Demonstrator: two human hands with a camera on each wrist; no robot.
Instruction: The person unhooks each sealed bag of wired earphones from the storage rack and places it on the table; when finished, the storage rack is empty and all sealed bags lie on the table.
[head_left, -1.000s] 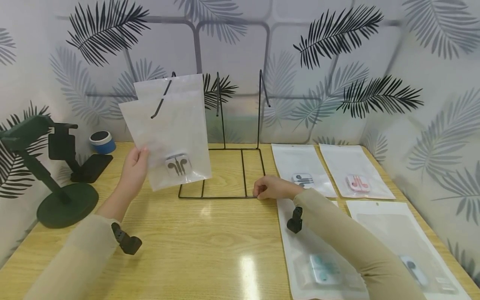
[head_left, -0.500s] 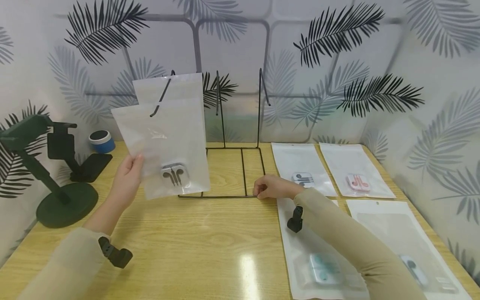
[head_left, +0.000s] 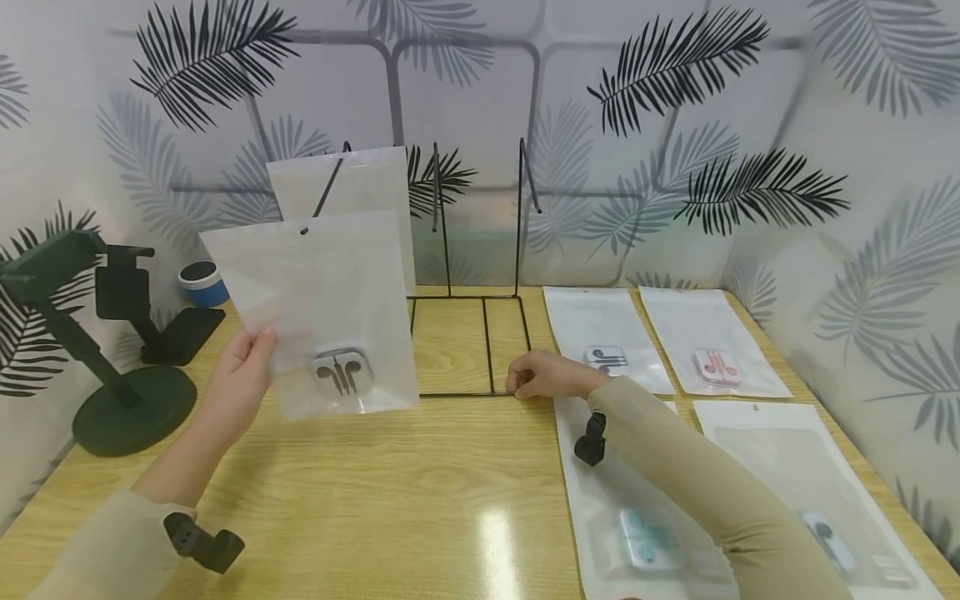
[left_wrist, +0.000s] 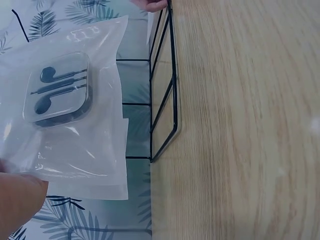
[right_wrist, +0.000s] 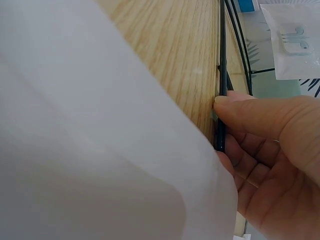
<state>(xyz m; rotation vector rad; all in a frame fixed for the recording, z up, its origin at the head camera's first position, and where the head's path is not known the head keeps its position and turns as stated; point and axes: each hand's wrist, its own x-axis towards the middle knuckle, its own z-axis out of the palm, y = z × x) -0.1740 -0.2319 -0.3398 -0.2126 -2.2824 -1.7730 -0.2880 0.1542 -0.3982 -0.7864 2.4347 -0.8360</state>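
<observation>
In the head view my left hand (head_left: 238,379) pinches the left edge of a white plastic pouch (head_left: 322,292) containing dark earphones (head_left: 341,371) in a clear case. This pouch's top edge is at the tip of the rack's left hook (head_left: 324,193); whether the tip passes through its hole I cannot tell. Behind it a second white pouch (head_left: 375,171) hangs on the same hook. My left thumb (left_wrist: 20,200) shows on the pouch in the left wrist view. With thumb and fingers, my right hand (head_left: 551,373) grips the front rod of the black wire rack (head_left: 450,394).
On the right lie several more white pouches, with dark earphones (head_left: 606,360), pink earphones (head_left: 716,367), a teal item (head_left: 648,540) and a white item (head_left: 827,540). A green stand (head_left: 135,408), a black phone holder (head_left: 180,333) and a blue-and-white jar (head_left: 204,287) stand left.
My left hand has drawn the front pouch down, left and toward me along the hook to its tip. The second pouch stays behind. My right hand keeps its grip on the rod.
</observation>
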